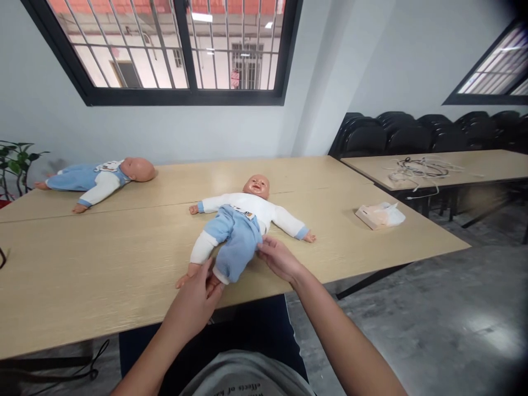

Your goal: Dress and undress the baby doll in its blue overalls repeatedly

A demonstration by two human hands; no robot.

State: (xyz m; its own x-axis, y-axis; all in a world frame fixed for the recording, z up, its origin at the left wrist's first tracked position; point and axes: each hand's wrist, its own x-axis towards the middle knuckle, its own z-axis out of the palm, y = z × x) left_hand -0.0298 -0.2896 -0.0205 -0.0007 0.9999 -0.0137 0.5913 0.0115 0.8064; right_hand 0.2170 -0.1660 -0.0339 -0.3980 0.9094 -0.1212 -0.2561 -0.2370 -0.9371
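Note:
A baby doll [243,217] in a white top and light blue trousers lies on its back near the front edge of a wooden table [103,264], arms spread. My left hand [193,300] is closed around the doll's foot at the end of a trouser leg. My right hand [278,257] pinches the blue trousers at the doll's hip, fingers pressed on the cloth.
A second doll [99,177] in blue and white lies at the table's far left. A tissue pack [379,214] sits at the right end. Another table [454,165] with cables [416,169] stands to the right, black chairs [412,135] behind it. A plant [14,165] is at far left.

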